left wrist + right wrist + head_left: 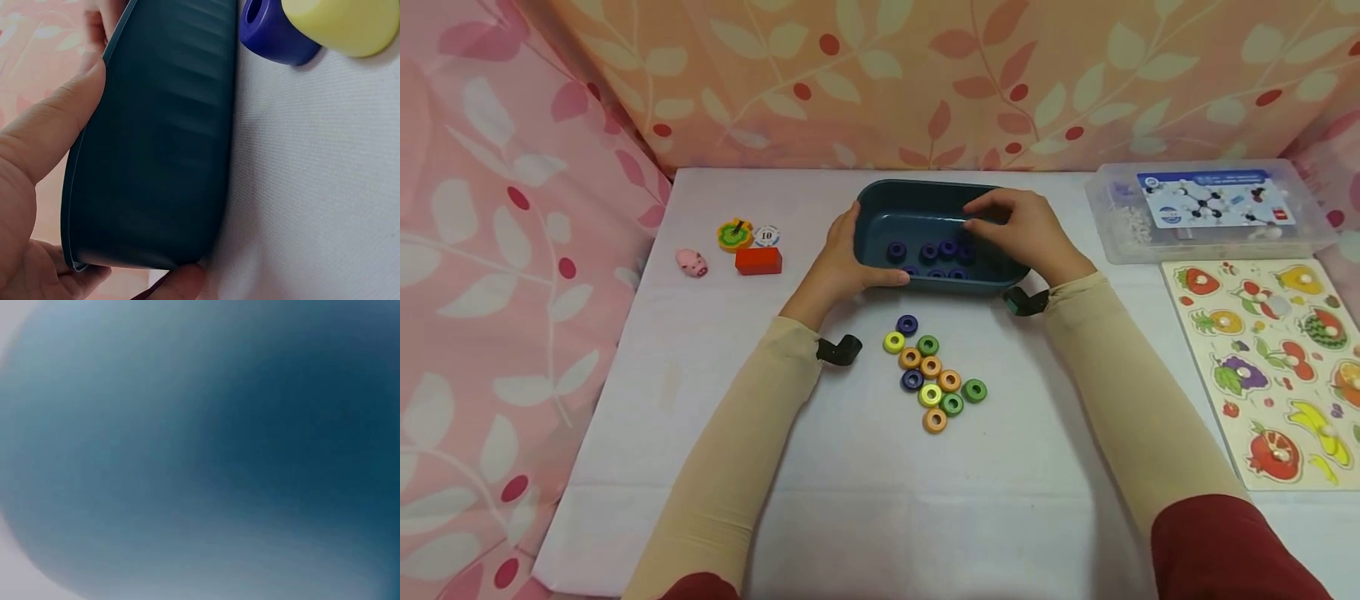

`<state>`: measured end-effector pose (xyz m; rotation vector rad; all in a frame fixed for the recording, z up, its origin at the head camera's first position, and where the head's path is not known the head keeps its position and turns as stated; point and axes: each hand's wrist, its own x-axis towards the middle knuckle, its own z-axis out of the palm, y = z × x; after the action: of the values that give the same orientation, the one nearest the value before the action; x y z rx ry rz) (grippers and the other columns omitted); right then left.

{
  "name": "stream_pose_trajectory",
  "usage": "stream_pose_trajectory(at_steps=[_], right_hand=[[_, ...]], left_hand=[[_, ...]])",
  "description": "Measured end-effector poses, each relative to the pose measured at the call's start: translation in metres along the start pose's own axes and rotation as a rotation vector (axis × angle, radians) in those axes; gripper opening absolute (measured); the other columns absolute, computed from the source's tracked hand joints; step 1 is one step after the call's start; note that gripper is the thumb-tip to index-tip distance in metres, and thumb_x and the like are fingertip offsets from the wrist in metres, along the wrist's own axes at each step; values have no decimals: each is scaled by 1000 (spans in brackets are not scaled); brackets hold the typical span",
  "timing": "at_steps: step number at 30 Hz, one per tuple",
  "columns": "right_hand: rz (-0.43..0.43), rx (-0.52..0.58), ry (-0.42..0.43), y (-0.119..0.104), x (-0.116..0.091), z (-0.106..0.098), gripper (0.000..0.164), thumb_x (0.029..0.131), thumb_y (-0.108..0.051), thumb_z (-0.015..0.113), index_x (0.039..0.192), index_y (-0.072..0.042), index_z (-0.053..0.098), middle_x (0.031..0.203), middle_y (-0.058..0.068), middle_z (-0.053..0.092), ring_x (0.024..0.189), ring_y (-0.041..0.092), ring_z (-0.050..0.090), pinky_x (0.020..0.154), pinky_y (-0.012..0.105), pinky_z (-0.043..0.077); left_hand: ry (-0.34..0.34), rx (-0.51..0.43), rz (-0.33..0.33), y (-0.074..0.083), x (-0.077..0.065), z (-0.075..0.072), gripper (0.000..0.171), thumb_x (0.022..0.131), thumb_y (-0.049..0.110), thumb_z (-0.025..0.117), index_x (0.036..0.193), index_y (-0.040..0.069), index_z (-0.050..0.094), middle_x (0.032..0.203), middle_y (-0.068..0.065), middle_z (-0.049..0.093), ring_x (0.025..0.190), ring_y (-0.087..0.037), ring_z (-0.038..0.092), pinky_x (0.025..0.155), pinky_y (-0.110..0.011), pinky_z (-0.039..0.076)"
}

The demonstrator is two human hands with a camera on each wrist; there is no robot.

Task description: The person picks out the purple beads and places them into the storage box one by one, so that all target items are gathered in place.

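A dark teal plastic tub [917, 200] stands at the back of the white table, with several purple rings [948, 248] lying inside it. My left hand [841, 271] grips the tub's left end, thumb along the near rim; the left wrist view shows the thumb [69, 106] on the rim and fingertips around the end wall. Over the tub's right end is my right hand [1022, 233], its fingers bent loosely above the inside and no ring visible between them. In front of the tub lies a loose group of purple, yellow, orange and green rings [930, 367]. Blurred teal fills the right wrist view.
On the left lie a pink toy pig [692, 262], a red block [758, 261], a green-and-orange tree piece [734, 235] and a round token [767, 236] marked 10. At right are a clear plastic box [1210, 242] and a fruit puzzle board [1213, 433].
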<state>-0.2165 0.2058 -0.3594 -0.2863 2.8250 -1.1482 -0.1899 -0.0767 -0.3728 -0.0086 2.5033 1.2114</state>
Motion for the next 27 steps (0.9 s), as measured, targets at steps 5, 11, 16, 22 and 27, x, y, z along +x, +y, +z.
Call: stream_pose_trajectory(at_steps=[5,11,16,22,27], right_hand=[[-16,120,23,-18,-32,1,34,91,-36,74,119,-15,73,121,0,70,107,10,62,98,29,50],[-244,192,-113,-42,-82,26,21,90,-22,77,110,-17,76,117,-5,71,110,9,64,99,37,53],[-366,140,-327,-46,-110,55,20,88,-16,78,108,-18,76,115,-12,71,114,8,62,102,36,52],[-419,64,-371,-43,-123,75,15,87,-15,79,100,-22,76,110,-14,71,105,6,62,94,33,52],[-447,-24,-408,-46,-128,82,12,87,-19,79,97,-23,75,109,-15,70,101,7,58,90,31,51]], left_hand=[[9,1,-1,-2,0,0,136,64,52,92,161,37,-2,170,6,1,152,-25,20,123,-50,25],[4,7,-5,0,-1,-1,136,64,54,91,161,38,-3,170,6,0,152,-27,22,122,-52,25],[-1,11,-7,2,-1,-1,136,63,56,91,160,39,-3,170,7,-1,152,-27,21,122,-53,26],[1,12,-8,1,0,0,137,63,56,91,161,39,-3,170,7,0,152,-26,21,122,-52,26],[4,25,-7,1,0,0,137,63,56,91,161,38,-3,170,7,0,152,-26,20,122,-52,26]])
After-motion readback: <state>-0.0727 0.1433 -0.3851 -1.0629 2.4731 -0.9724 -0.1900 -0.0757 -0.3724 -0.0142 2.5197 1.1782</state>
